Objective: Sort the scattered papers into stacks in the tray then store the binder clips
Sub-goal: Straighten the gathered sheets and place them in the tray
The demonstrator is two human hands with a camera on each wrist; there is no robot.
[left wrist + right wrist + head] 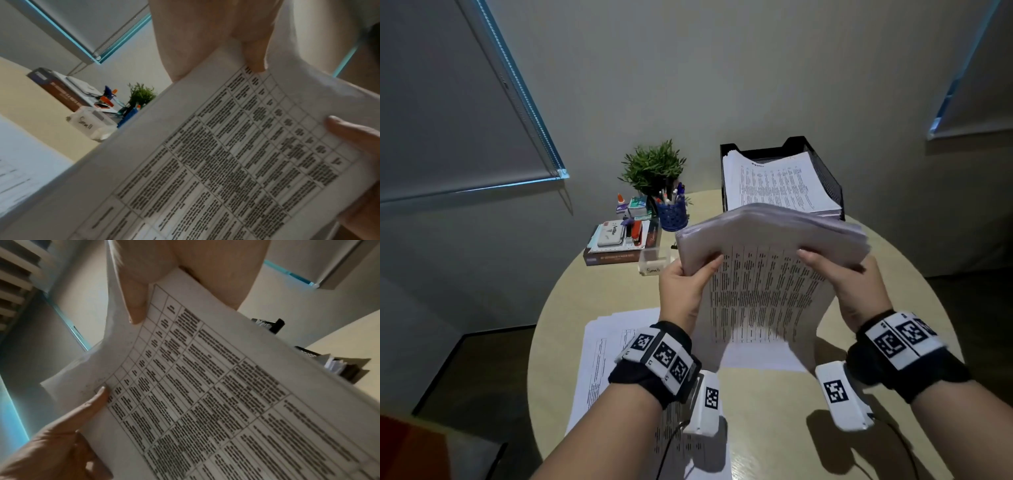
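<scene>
- Nearest the person, loose printed sheets (619, 346) lie flat on the round surface (774, 411), under and beside the left forearm, not yet gathered.
- Above them, both hands hold one thick sheaf of papers (760, 291) upright, its lower edge resting on or just over the surface and its top curling away from the person.
- The left hand (683, 294) has a closed grip on the sheaf's left edge, thumb on the printed face and fingers hidden behind.
- The right hand (849, 291) has the same closed grip on the right edge; the right wrist view shows its thumb (134, 305) pressed on the table of text.
- The sheaf's long axis runs up and down between the hands, so neither hand is clearly nearer the goal.
- Straight ahead, just beyond the curled top, stands the black mesh tray (832, 185), already carrying a stack of printed pages (774, 185).
- The coming move likely turns on this: the tray lies directly forward of the grip, slightly right, so the sheaf must tip flat and go away from the person.
- Left of the tray, a clear box labelled "Small" (654, 263) probably awaits the binder clips; I cannot pick out any clips with certainty.
</scene>
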